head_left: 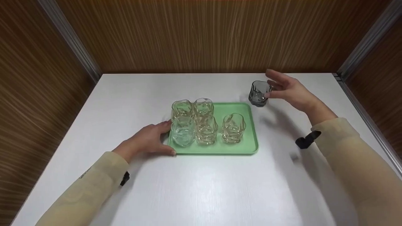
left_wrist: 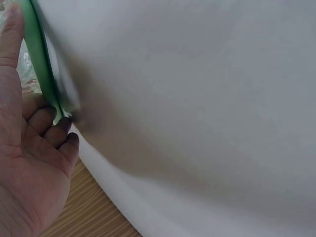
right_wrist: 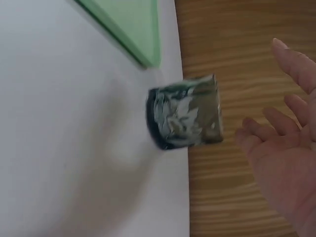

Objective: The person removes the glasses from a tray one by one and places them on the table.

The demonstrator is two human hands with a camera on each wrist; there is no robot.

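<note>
A pale green tray (head_left: 249,127) lies mid-table and carries several clear faceted glasses (head_left: 205,125), grouped toward its left. My left hand (head_left: 150,138) lies flat on the table against the tray's left edge, fingers and thumb touching the rim. The left wrist view shows those fingertips (left_wrist: 61,126) at the green tray edge (left_wrist: 39,69). A dark grey glass (head_left: 259,93) stands on the table beyond the tray's far right corner. My right hand (head_left: 279,88) hovers just right of it, fingers spread, not touching. In the right wrist view a gap separates the grey glass (right_wrist: 185,118) from my right hand (right_wrist: 281,148).
The white table (head_left: 201,188) is boxed in by wood-grain walls (head_left: 201,34) at the back and both sides, with metal strips (head_left: 361,47) in the corners. The tray's corner (right_wrist: 133,24) lies near the grey glass.
</note>
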